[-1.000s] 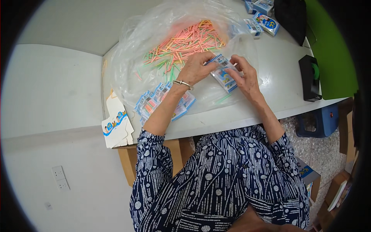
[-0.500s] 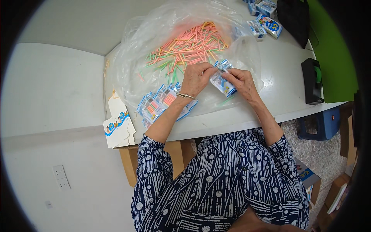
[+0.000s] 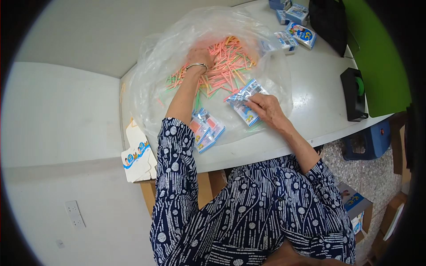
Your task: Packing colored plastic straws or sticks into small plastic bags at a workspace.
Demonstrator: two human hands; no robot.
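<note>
My right hand (image 3: 269, 111) is closed on the edge of a clear plastic packet (image 3: 246, 116) with blue-striped ends, thumb on top. To the left, my left hand (image 3: 202, 58) reaches into a heap of thin pink, yellow and green sticks (image 3: 230, 60). Its fingers are blurred and partly lost among the sticks, so whether they grip any is unclear. The heap lies in a large clear plastic bag (image 3: 153, 84) spread over the table. Several similar packets (image 3: 207, 131) with pink contents lie beside my left forearm, partly hidden by the sleeve.
Small blue-and-white boxes (image 3: 301, 35) stand at the back right, beside a black bag (image 3: 328, 24). A black tape dispenser (image 3: 353, 95) with green tape sits near a green panel (image 3: 384, 57). White printed cards (image 3: 138, 153) lie at the table's left edge.
My left hand has let go of the packet and moved up and left into the sticks. My right hand keeps the packet, a little lower and further left.
</note>
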